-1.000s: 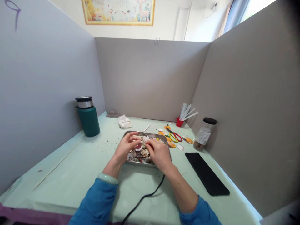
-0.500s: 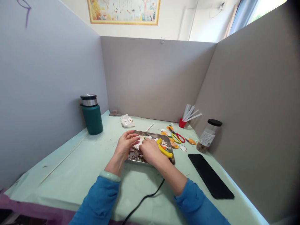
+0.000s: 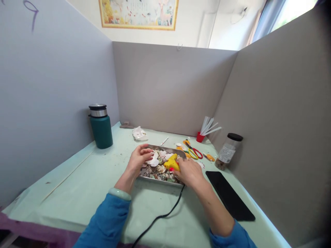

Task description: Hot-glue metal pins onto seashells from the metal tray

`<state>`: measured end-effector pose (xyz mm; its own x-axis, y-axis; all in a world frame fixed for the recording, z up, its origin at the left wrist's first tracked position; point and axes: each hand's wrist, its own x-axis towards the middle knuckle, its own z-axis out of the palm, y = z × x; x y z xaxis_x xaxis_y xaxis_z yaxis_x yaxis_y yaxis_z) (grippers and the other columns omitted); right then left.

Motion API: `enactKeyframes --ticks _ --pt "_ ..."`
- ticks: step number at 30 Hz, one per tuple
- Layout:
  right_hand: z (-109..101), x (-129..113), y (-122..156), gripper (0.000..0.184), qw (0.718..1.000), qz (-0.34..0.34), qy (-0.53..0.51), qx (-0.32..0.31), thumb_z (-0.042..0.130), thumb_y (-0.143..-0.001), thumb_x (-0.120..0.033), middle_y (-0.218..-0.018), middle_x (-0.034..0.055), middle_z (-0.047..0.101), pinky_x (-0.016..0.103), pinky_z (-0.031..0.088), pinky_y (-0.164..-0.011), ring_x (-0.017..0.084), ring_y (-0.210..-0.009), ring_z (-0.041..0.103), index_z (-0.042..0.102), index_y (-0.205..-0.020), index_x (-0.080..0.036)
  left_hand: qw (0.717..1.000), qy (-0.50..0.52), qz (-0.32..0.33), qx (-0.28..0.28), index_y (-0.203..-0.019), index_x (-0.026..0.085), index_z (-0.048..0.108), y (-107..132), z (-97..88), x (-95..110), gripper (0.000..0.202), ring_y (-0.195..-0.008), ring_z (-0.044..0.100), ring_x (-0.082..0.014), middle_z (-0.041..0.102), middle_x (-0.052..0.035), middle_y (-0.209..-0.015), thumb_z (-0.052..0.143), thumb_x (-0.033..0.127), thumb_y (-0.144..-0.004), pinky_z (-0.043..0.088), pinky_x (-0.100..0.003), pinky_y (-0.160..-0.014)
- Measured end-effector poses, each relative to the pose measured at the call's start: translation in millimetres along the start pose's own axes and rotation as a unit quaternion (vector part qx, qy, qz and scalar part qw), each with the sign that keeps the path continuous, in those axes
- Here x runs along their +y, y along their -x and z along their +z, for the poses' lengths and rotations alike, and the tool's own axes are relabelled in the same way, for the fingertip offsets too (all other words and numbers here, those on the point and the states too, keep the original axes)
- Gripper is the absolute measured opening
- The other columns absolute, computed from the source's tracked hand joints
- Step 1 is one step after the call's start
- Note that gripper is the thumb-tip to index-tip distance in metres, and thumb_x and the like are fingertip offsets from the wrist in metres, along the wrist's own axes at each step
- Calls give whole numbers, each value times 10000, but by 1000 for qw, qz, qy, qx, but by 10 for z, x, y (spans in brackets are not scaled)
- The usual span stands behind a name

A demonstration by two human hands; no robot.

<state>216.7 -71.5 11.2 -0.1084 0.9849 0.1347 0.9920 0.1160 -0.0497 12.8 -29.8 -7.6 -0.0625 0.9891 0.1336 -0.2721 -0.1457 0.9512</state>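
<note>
Two hands sit over the tray (image 3: 160,180) on the bench (image 3: 77,186): left hand (image 3: 137,160) pinches a white shell (image 3: 154,161), probably light and brittle, best held by its edges; right hand (image 3: 190,172) has its grip wrapped round the rigid glue gun (image 3: 171,162).

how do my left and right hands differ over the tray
The left hand pinches a white shell in its fingertips; the right hand wraps a yellow glue gun. The left hand sits over the metal tray's left side, the right hand at its right end. Both wear blue sleeves.
</note>
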Motion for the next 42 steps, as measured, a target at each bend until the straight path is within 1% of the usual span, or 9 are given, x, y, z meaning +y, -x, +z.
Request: enactKeyframes --ticks 4,7,11,16,22,25,30,36,42 --pt "104 23 -12 266 992 18 -122 6 573 -872 -320 -1110 70 595 452 446 -874 220 -1001 574 583 -1075 -149 999 -51 19 -1 -1026 143 530 -7 4 -32 538 -631 614 -132 656 0 -740 766 205 -547 482 -258 -601" --pt "129 120 -37 317 963 24 -265 38 558 -876 -317 -1093 72 595 448 446 -860 223 -988 574 539 -1153 -162 995 -98 34 -8 -1043 144 523 -27 0 -69 502 -640 616 -138 670 -13 -754 736 215 -594 479 -265 -608" --pt "137 200 -26 354 867 0 -495 54 421 -926 -350 -909 50 636 336 505 -690 177 -809 610 437 -1233 -175 982 -176 64 -25 -1075 153 526 -76 -18 -149 479 -656 618 -147 666 -4 -746 719 193 -639 478 -282 -634" --pt "201 106 -8 244 731 -28 -682 24 526 -892 -368 -698 -34 560 238 475 -518 82 -526 529 556 -986 -145 949 -296 99 -52 -1088 148 556 -84 -14 -203 282 -697 597 -144 625 -12 -828 586 249 -827 495 -343 -685" --pt "310 63 -69 166 645 7 -764 28 541 -903 -284 -703 -44 560 184 434 -442 48 -473 489 573 -958 -131 905 -402 122 -68 -1153 195 536 -70 13 -165 448 -717 585 -154 623 4 -780 637 108 -726 460 -326 -727" --pt "330 69 -88 170 622 20 -782 38 539 -905 -284 -727 -35 573 184 442 -446 52 -489 505 574 -971 -131 886 -441 126 -67 -1139 185 552 -116 -28 -122 417 -753 582 -180 626 -14 -794 618 122 -732 434 -351 -758" --pt "311 46 -84 154 599 25 -798 64 548 -900 -264 -746 -29 580 186 450 -456 56 -510 519 578 -969 -130 865 -481 131 -60 -1182 251 539 -122 -79 -31 601 -829 579 -233 653 -40 -848 595 39 -623 385 -319 -768" --pt "276 28 -88 164 576 29 -810 111 548 -900 -258 -758 -28 581 186 452 -457 56 -514 520 573 -1004 -133 865 -463 143 -130 -1176 270 570 76 150 -81 599 -830 589 -235 686 -27 -830 599 67 -613 387 -305 -783" --pt "270 -3 -82 161 573 24 -810 124 548 -900 -264 -748 -30 578 180 445 -446 54 -507 517 575 -987 -131 864 -452 133 -178 -1138 257 612 113 309 -215 577 -760 603 -236 708 -32 -766 623 82 -589 391 -286 -700"
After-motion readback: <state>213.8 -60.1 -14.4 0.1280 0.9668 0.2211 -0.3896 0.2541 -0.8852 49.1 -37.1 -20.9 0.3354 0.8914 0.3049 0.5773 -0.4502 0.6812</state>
